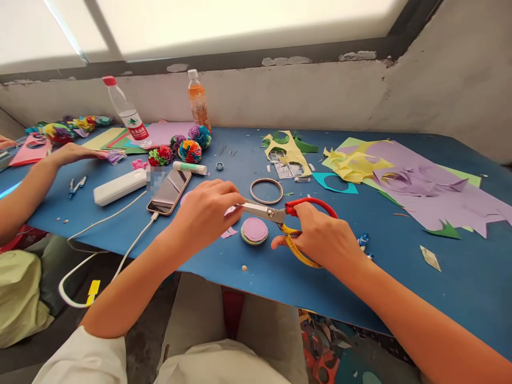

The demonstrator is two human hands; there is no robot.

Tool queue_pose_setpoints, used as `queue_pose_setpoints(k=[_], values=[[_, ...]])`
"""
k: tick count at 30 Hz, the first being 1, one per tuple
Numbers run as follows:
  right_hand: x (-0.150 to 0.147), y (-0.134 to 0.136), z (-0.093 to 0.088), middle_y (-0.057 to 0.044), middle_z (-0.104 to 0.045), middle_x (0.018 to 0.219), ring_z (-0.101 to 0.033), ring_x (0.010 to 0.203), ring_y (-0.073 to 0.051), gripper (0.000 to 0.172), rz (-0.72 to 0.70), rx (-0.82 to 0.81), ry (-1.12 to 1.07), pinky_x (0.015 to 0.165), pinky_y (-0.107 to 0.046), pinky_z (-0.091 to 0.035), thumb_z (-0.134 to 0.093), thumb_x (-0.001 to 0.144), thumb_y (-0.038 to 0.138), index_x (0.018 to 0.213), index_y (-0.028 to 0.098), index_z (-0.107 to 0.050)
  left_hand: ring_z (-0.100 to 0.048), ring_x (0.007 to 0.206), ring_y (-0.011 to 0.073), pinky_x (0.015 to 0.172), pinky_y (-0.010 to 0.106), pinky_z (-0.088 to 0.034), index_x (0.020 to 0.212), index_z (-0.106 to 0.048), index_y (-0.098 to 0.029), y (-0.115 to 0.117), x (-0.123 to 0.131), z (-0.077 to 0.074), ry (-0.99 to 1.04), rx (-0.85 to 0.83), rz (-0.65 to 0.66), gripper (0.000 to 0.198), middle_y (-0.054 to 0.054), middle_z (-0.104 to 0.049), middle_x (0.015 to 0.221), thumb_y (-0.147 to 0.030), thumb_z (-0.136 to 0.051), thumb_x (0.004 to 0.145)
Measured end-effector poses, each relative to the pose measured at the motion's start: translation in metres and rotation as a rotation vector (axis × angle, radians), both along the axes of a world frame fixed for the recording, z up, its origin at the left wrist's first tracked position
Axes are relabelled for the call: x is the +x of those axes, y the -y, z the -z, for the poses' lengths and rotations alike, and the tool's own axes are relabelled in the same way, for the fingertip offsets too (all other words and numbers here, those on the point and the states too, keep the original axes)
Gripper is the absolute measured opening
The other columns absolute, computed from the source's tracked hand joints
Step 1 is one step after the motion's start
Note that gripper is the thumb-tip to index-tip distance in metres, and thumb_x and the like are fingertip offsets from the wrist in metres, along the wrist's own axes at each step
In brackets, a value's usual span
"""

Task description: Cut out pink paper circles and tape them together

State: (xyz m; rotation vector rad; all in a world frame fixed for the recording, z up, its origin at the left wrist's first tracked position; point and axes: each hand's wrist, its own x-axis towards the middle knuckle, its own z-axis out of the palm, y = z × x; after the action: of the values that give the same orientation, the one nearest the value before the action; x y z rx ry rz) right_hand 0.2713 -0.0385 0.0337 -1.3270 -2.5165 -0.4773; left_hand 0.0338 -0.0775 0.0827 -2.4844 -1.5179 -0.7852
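Note:
My right hand (326, 232) grips a pair of scissors (272, 213) with a red and a yellow handle loop. The blades reach left to the fingertips of my left hand (210, 208). That hand pinches a piece of light purple paper, mostly hidden behind the fingers, with bits of it showing at either side. Just below the blades lies a small stack of round paper discs (255, 230), a purple one on top. Behind the scissors is a thin ring (266, 191) flat on the blue table (360, 298).
Purple sheets (424, 202) and yellow scraps (356, 162) lie at right. A phone (170, 191) on a white cable, a glue stick (190, 168), paper pompoms (190, 151) and two bottles (199, 101) stand or lie left of centre. Another person's hand (76, 154) holds purple paper.

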Motion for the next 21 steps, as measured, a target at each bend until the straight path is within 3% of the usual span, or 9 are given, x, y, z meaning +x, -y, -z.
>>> queue_pose_setpoints(k=[6, 9, 12, 14, 17, 21], values=[[0.000, 0.001, 0.001, -0.010, -0.060, 0.064, -0.061, 0.059, -0.023, 0.067, -0.021, -0.001, 0.006, 0.045, -0.027, -0.024, -0.027, 0.087, 0.069, 0.093, 0.011, -0.060, -0.061, 0.069, 0.0132, 0.063, 0.024, -0.046, 0.077, -0.071, -0.019, -0.007, -0.007, -0.005, 0.304, -0.129, -0.048, 0.013, 0.002, -0.071, 0.080, -0.022, -0.060, 0.083], [0.000, -0.002, 0.002, -0.012, -0.061, 0.067, -0.062, 0.061, -0.025, 0.067, 0.009, -0.019, 0.014, 0.045, -0.028, -0.023, -0.029, 0.087, 0.068, 0.094, 0.010, -0.060, -0.061, 0.068, 0.0120, 0.063, 0.022, -0.047, 0.078, -0.071, -0.017, -0.020, -0.016, -0.006, 0.559, -0.031, -0.121, 0.012, 0.002, -0.070, 0.076, -0.026, -0.064, 0.081], [0.002, -0.011, 0.003, -0.013, -0.065, 0.074, -0.062, 0.062, -0.026, 0.066, 0.102, -0.127, -0.002, 0.046, -0.029, -0.025, -0.033, 0.083, 0.071, 0.095, 0.012, -0.059, -0.061, 0.067, 0.0109, 0.064, 0.022, -0.048, 0.084, -0.070, -0.017, -0.036, -0.028, 0.007, 0.707, 0.066, -0.186, 0.017, 0.003, -0.071, 0.080, -0.032, -0.064, 0.081], [0.004, -0.021, 0.001, -0.014, -0.068, 0.082, -0.061, 0.061, -0.027, 0.064, 0.189, -0.244, -0.035, 0.048, -0.030, -0.028, -0.038, 0.079, 0.073, 0.097, 0.015, -0.058, -0.061, 0.066, 0.0107, 0.063, 0.021, -0.047, 0.087, -0.070, -0.017, -0.044, -0.036, 0.023, 0.673, 0.062, -0.205, 0.019, 0.003, -0.071, 0.080, -0.034, -0.061, 0.084], [0.008, -0.033, -0.004, -0.016, -0.069, 0.088, -0.063, 0.066, -0.031, 0.063, 0.342, -0.428, -0.047, 0.051, -0.032, -0.032, -0.047, 0.076, 0.072, 0.100, 0.016, -0.057, -0.061, 0.069, 0.0123, 0.068, 0.023, -0.047, 0.093, -0.069, -0.016, -0.049, -0.043, 0.051, 0.447, -0.027, -0.203, 0.022, 0.006, -0.072, 0.088, -0.032, -0.056, 0.087], [0.009, -0.037, -0.011, -0.023, -0.067, 0.104, -0.065, 0.087, -0.040, 0.066, 0.441, -0.482, -0.046, 0.059, -0.036, -0.034, -0.045, 0.081, 0.070, 0.111, 0.011, -0.054, -0.062, 0.072, 0.0142, 0.068, 0.024, -0.045, 0.097, -0.069, -0.015, -0.050, -0.048, 0.077, 0.152, -0.047, -0.173, 0.025, 0.008, -0.070, 0.085, -0.029, -0.049, 0.092]])
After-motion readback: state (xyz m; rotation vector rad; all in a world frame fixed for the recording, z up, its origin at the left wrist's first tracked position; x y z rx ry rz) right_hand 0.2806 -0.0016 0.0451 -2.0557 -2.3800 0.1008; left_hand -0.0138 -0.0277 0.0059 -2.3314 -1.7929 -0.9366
